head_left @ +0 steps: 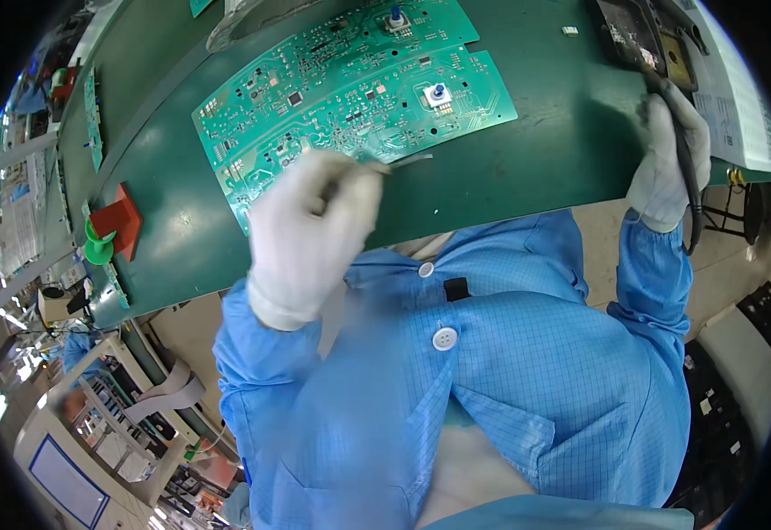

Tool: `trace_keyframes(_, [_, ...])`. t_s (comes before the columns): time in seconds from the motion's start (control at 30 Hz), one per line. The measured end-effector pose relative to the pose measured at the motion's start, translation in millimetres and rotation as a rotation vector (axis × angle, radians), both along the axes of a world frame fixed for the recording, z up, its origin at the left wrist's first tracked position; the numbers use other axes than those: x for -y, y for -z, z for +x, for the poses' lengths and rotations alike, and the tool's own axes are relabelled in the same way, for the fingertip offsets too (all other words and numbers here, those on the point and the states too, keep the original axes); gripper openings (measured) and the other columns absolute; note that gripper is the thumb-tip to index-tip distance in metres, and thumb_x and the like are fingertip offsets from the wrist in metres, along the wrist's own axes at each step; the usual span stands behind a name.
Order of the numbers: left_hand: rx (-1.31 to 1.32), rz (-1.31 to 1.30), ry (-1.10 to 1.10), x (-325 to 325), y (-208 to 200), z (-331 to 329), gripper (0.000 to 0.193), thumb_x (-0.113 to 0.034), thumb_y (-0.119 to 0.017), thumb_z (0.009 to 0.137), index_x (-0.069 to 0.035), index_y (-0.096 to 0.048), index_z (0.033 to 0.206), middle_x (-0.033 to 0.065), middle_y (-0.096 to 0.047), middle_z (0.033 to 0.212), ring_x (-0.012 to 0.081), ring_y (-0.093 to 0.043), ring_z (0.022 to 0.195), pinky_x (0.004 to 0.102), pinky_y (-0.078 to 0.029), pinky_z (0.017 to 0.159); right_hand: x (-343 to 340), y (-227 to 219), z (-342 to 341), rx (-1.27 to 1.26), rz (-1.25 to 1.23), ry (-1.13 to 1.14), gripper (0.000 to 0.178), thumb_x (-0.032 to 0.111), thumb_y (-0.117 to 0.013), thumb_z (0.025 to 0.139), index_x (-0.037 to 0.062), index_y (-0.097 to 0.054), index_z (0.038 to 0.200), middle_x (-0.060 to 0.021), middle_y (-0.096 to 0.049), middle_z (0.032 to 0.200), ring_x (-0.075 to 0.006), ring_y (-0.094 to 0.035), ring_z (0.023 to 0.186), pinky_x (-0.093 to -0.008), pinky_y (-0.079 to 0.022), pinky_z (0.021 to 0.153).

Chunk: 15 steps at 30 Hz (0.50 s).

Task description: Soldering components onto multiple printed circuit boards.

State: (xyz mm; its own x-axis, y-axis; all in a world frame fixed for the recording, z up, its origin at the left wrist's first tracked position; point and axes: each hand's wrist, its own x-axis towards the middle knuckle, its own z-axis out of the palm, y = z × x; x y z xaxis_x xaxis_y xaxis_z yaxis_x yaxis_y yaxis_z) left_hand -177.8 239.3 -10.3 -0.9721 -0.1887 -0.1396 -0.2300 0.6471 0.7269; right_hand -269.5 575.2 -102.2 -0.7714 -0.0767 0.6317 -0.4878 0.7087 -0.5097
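Two long green circuit boards (350, 88) lie side by side on the green bench (527, 168), each with a small blue knob part. My left hand (310, 234), in a white glove, is closed around thin metal tweezers (407, 162) whose tips stick out over the lower board's near edge. The hand is blurred. My right hand (668, 159), also gloved, grips the dark handle of a soldering iron (668, 93) with a black cord (693, 203) hanging down. Its tip points toward the stand at the far right.
A dark soldering stand with a yellowish sponge (659, 44) sits at the bench's far right, beside white paper sheets (739, 106). A red block with a green piece (116, 225) stands at the left edge. A small white part (570, 31) lies near the top.
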Motion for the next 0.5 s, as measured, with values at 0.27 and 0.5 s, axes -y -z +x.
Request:
trace_keyframes(0.27, [-0.077, 0.406, 0.087, -21.2, -72.7, -44.4, 0.033, -0.023, -0.043, 0.107, 0.002, -0.059, 0.118, 0.0027, -0.05, 0.066, 0.0075, -0.038, 0.043, 0.0214, -0.03, 0.038, 78.1, -1.1, 52.6, 0.354, -0.61, -0.231, 0.029, -0.006, -0.071, 0.085, 0.0, -0.06, 0.111, -0.0104, -0.068, 0.094, -0.012, -0.065, 0.079, -0.0251, -0.052, 0.069])
trace_keyframes(0.5, [-0.383, -0.674, 0.325, -13.1, -11.0, -80.1, 0.016, -0.025, -0.07, 0.086, -0.009, -0.069, 0.085, 0.0136, -0.068, 0.073, 0.0294, -0.067, 0.065, 0.0369, -0.053, 0.058, 80.2, -10.1, 45.1, 0.079, -0.335, -0.338, 0.028, 0.001, -0.077, 0.073, 0.0022, -0.066, 0.098, -0.0113, -0.072, 0.092, -0.027, -0.071, 0.075, -0.0347, -0.057, 0.067])
